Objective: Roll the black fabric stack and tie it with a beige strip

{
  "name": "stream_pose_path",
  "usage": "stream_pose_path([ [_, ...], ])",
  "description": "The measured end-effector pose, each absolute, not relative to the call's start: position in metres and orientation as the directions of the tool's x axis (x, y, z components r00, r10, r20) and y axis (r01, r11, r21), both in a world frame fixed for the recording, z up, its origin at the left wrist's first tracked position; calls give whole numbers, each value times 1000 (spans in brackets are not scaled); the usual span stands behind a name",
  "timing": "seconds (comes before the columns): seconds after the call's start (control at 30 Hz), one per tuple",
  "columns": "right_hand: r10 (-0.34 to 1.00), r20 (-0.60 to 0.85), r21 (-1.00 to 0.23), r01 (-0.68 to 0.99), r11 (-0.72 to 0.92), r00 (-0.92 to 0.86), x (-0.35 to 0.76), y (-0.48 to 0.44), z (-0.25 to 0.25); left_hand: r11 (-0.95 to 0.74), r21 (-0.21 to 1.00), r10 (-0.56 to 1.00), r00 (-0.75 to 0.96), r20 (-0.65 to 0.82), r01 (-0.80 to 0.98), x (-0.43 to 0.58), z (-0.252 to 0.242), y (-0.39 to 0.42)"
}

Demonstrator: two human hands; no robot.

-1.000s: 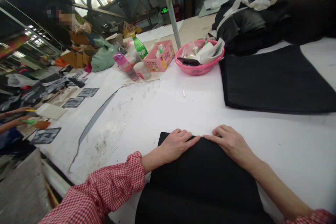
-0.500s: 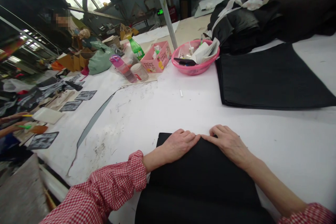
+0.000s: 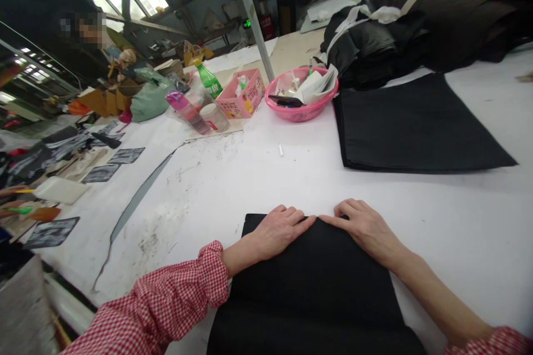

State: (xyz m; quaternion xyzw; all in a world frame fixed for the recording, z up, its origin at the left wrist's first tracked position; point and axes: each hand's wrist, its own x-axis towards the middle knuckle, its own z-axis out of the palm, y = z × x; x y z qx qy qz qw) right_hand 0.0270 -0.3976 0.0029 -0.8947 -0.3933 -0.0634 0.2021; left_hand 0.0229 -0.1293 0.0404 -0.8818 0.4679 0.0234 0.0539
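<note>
A black piece of fabric [image 3: 312, 288] lies flat on the white table [image 3: 233, 177] right in front of me. My left hand [image 3: 280, 228] rests palm down on its far edge, fingers stretched out and together. My right hand [image 3: 363, 226] lies flat beside it on the same edge, fingers extended, its fingertips almost touching those of the left. Neither hand holds anything.
A stack of black fabric pieces [image 3: 412, 127] lies at the right, with dark fabric bundles [image 3: 416, 22] behind. A pink basin [image 3: 300, 95], pink box [image 3: 241, 94], green bottle [image 3: 209, 82] and white chalk [image 3: 280, 150] sit further back. Another person stands at the far left.
My hands stay flat on the fabric's far edge. The view has shifted slightly, so things on the table appear a little further left.
</note>
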Motion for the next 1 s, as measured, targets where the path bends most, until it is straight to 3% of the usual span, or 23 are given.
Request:
stream_pose_path([
  [0.37, 675, 258, -291, 722, -628, 691, 25, -395, 5, -500, -83, -855, 507, -110, -862, 22, 42, -140],
  [0.67, 623, 257, -368, 671, -644, 739, 26, -411, 4, -533, -26, -837, 532, -126, -846, 25, 43, -143],
  [1.0, 659, 251, -284, 705, -650, 709, 23, -410, 3, -505, -52, -855, 508, -106, -862, 25, 41, -152],
])
